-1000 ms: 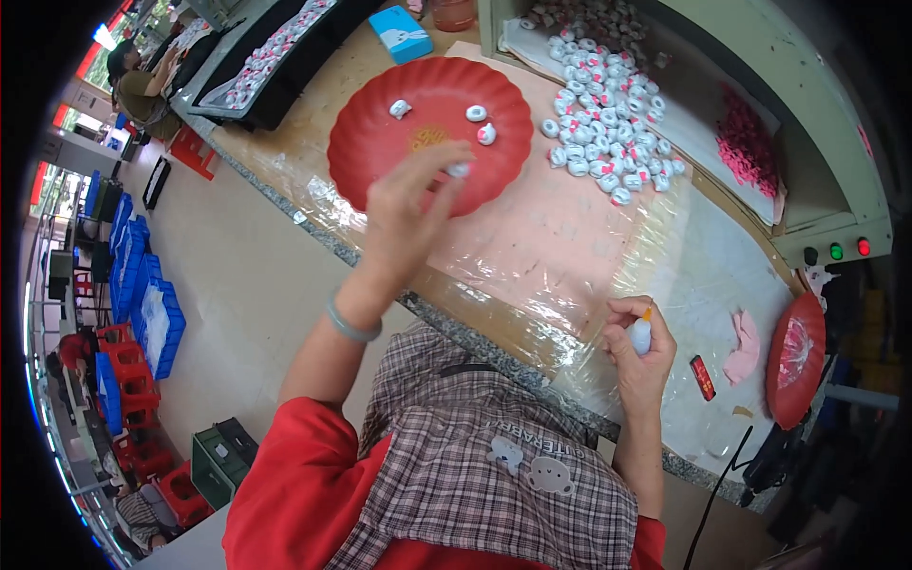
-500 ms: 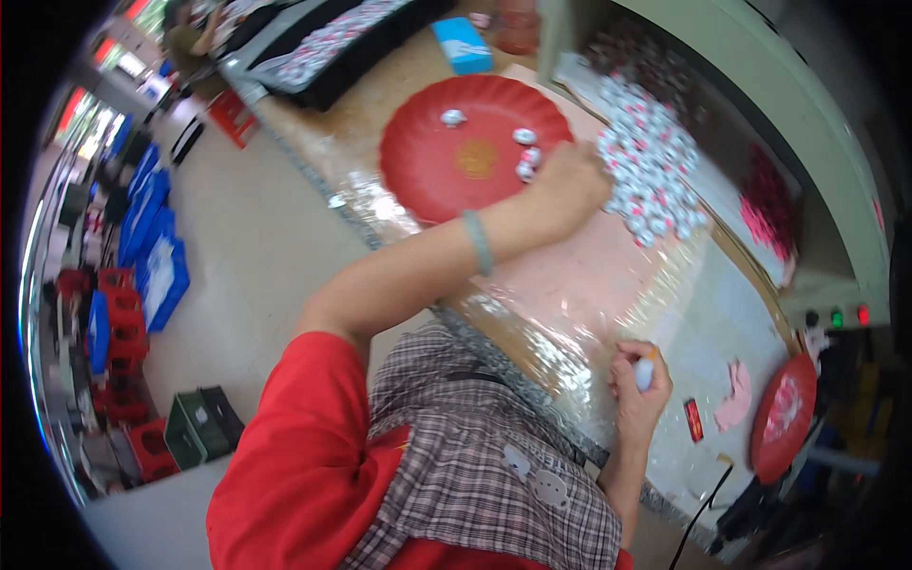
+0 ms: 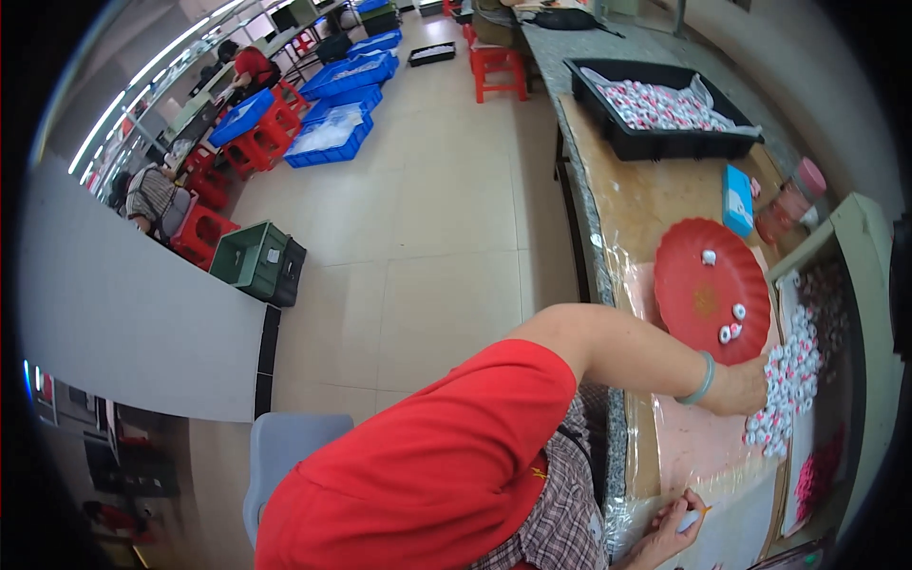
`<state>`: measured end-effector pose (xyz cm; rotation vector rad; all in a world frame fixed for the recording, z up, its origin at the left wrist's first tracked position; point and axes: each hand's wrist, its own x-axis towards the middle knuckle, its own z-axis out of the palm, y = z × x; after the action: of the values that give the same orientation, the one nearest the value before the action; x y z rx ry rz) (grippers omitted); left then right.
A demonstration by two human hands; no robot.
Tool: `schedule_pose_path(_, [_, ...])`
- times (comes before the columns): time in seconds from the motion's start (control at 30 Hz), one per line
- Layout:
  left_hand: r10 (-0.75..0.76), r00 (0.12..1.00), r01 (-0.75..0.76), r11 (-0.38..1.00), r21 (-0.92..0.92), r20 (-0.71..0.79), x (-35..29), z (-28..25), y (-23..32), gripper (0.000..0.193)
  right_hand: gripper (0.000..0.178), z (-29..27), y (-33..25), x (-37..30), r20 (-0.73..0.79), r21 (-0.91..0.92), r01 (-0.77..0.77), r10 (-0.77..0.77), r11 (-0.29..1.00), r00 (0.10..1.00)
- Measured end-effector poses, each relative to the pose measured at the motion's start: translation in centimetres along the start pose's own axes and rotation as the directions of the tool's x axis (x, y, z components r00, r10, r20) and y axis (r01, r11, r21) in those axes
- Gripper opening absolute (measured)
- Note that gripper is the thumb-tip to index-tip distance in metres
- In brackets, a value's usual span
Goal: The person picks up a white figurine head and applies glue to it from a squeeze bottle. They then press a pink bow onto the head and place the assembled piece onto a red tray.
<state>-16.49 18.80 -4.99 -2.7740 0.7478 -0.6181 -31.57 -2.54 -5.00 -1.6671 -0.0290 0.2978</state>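
Note:
My left hand, with a pale green bangle at its wrist, reaches across the table to a heap of small white round pieces with pink marks. Its fingertips are at the edge of this heap and do not show clearly, so what they hold cannot be made out. Nearer to me, my right hand is closed round a small white bottle with an orange tip. Beside my left forearm lies a red scalloped plate, with several of the white pieces on it.
A black tray full of similar pieces stands farther along the table. Near it are a blue box and a clear jar with a pink lid. A pale green cabinet frame arches over the heap. Blue crates stand on the floor.
The view has swung left, so the table now lies at the right. My left hand stays at the heap, and my right hand still holds the bottle.

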Motion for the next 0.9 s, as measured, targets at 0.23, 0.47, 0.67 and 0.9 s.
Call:
schedule_pose_path(0.23, [-0.417, 0.861, 0.029, 0.613, -0.789, -0.292, -6.0, -7.5, 4.2, 0.021, 0.026, 2.1, -3.7, -1.8, -0.157, -0.006, -0.066, 0.065, 0.998, 0.985])
schedule_pose_path(0.47, [-0.626, 0.779, 0.092, 0.168, -0.981, -0.034, -11.3, -2.6, 8.2, 0.02, 0.053, 1.4, -0.5, -0.9, 0.083, 0.171, 0.319, -0.336, 0.932, 0.938])
schedule_pose_path(0.67, [-0.633, 0.774, 0.041, 0.075, -0.996, -0.015, -12.2, -3.7, 7.9, 0.021, 0.054, 1.3, 1.7, -0.1, -0.141, -0.026, 0.414, -0.414, 0.91, 0.899])
schedule_pose_path(0.9, [-0.519, 0.822, -0.063, 0.328, -0.943, -0.236, -11.8, -1.8, 8.4, 0.015, 0.038, 1.0, 1.6, -0.5, -0.263, 0.053, 0.43, -0.403, 0.901, 0.877])
